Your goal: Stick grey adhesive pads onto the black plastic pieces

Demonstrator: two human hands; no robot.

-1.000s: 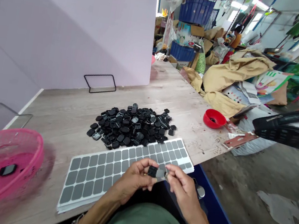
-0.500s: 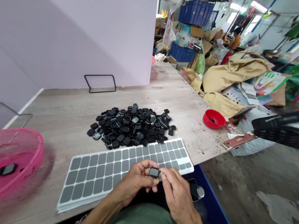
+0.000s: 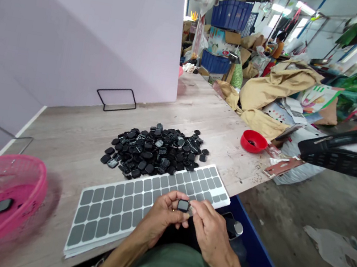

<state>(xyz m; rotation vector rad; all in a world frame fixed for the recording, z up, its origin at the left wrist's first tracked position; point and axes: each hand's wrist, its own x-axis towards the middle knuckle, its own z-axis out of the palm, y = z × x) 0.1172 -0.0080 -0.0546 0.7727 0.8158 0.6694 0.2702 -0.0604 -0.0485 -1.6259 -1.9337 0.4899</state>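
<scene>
My left hand [image 3: 160, 214] is closed around a small black rounded-square plastic piece [image 3: 183, 205] with a grey face turned up. Thumb and fingers grip it from the left side. My right hand [image 3: 211, 229] is pinched at the piece's right edge; a small pale bit shows at its fingertips, too small to make out. Both hands hover over the front edge of a stack of white sheets of grey rounded stickers [image 3: 106, 208]. Behind the sheets lies a heap of similar black pieces [image 3: 151, 152].
A pink plastic basket [image 3: 39, 188] at left holds a black piece. A red bowl [image 3: 253, 142] stands near the table's right edge. A black wire frame [image 3: 116, 110] leans by the wall. Below the table is a blue crate [image 3: 262, 266]. Sacks [image 3: 274, 85] and a person [image 3: 278, 47] are beyond.
The view has shifted slightly, so the table's things appear a little further left. Both hands keep their hold, almost unmoved.
</scene>
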